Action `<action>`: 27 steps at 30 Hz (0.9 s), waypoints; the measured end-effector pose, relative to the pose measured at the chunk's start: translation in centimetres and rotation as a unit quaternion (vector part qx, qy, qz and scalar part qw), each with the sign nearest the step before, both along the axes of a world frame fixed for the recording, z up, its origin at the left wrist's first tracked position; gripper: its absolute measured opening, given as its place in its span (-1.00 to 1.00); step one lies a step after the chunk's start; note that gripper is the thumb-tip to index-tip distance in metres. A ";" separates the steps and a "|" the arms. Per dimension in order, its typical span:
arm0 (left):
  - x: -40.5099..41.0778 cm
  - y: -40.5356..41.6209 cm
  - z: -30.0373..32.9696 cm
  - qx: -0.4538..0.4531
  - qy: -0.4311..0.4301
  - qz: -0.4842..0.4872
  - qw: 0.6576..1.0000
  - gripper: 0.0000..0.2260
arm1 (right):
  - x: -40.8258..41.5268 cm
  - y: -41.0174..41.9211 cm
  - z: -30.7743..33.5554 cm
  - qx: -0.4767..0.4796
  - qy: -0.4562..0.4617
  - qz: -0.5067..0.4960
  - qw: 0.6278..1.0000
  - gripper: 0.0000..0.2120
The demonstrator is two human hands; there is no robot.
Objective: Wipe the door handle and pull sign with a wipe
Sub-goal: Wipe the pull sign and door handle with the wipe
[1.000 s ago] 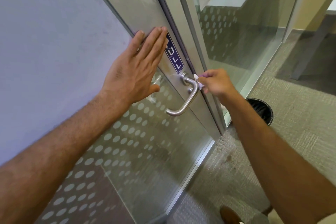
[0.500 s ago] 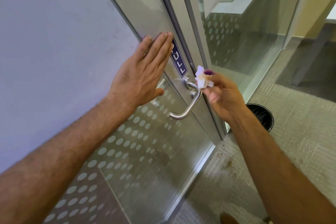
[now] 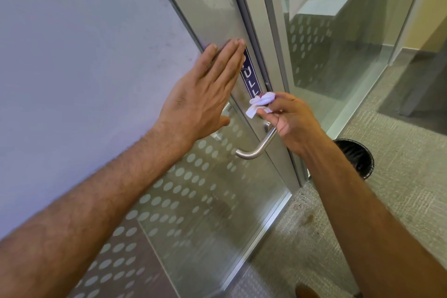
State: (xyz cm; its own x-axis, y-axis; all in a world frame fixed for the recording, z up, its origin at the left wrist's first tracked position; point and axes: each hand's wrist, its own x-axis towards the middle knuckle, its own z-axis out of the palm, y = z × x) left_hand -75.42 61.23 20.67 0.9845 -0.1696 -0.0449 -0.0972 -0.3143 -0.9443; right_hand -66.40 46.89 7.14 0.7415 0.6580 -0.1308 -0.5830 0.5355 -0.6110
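Wipe [image 3: 260, 104], pinched in the right hand [image 3: 290, 121], has risen off the door handle [image 3: 258, 146] to the pull sign's [image 3: 251, 77] lower end, at its six o'clock. Left hand [image 3: 200, 97] stays flat, fingers spread (holding nothing) on the glass door [image 3: 205, 201].

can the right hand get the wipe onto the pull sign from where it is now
Probably yes: the right hand holds the wipe right at the pull sign's lower end; only the left hand's fingers overlap the top.
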 end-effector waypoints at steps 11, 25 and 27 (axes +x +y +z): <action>0.0 -0.3 0.2 0.000 0.004 0.007 1.000 0.08 | -0.2 1.1 0.7 0.038 0.013 -0.029 0.999 -0.75; 0.0 -0.7 0.6 0.005 0.007 0.010 1.000 0.09 | -3.1 4.8 -0.2 -0.365 -0.415 -0.291 0.781 -0.92; 0.0 -0.8 0.6 0.003 0.006 0.014 1.000 0.09 | -3.3 3.6 -1.3 -0.401 -0.401 -0.225 0.793 -0.92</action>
